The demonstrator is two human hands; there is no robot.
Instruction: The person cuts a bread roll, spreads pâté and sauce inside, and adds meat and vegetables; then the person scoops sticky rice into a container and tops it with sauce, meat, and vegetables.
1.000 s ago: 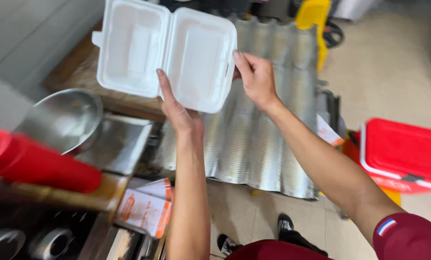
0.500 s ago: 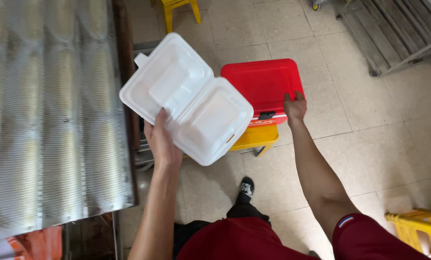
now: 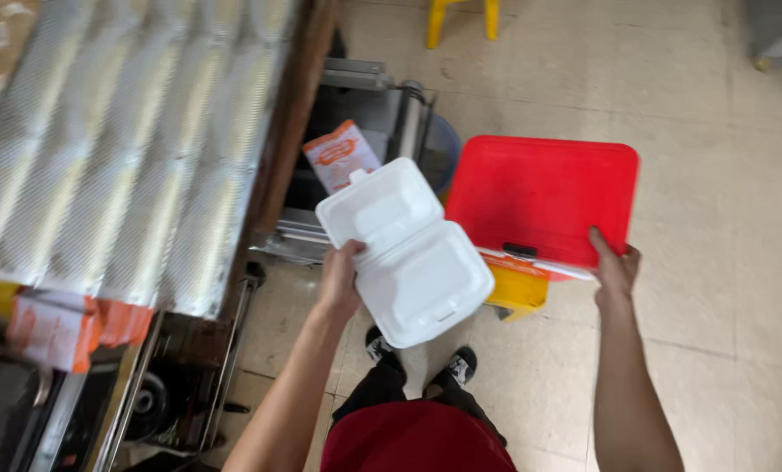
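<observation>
My left hand (image 3: 340,278) grips the edge of an open white foam clamshell box (image 3: 404,249) and holds it in the air above the floor. The box is hinged open, both halves facing up and showing nothing inside. My right hand (image 3: 615,267) grips the near edge of the red lid (image 3: 544,194) of a container that rests on a yellow stool (image 3: 518,290). The lid appears slightly raised at my side.
A corrugated metal sheet (image 3: 120,149) covers the counter at left, over a wooden edge (image 3: 290,114). Orange-and-white paper bags (image 3: 339,156) sit on a metal rack behind the box. Another yellow stool (image 3: 459,17) stands far back on the tiled floor (image 3: 723,288).
A second ago both hands held the foam box over the metal sheet. I have turned right; my left hand alone carries the box, and my right hand has taken the red lid's edge.
</observation>
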